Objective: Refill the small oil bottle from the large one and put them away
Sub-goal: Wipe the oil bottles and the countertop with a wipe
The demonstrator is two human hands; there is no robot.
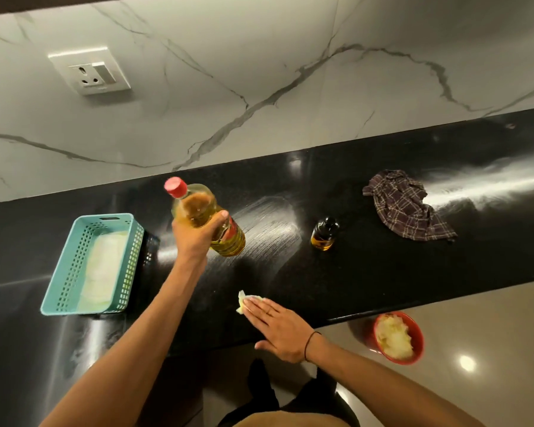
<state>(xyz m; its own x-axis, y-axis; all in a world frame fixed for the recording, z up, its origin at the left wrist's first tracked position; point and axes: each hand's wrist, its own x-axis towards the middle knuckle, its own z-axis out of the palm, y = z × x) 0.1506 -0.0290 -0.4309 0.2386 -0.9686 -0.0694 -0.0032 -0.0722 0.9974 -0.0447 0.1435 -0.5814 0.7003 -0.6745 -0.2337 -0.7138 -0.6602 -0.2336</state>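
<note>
tissue [243, 301] perhaps, under right hand [278, 326]

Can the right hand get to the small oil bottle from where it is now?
Probably yes. The right hand lies flat on a tissue at the counter's near edge, and the small oil bottle stands beyond it with bare counter between.

a glossy black worktop [367, 272] is seen below a marbled wall. on it are set a teal basket [74, 272] at left, a small oil bottle [323, 234], a crumpled checked cloth [406, 206] at right, and a pale wad [242, 302] near the front edge.
</note>
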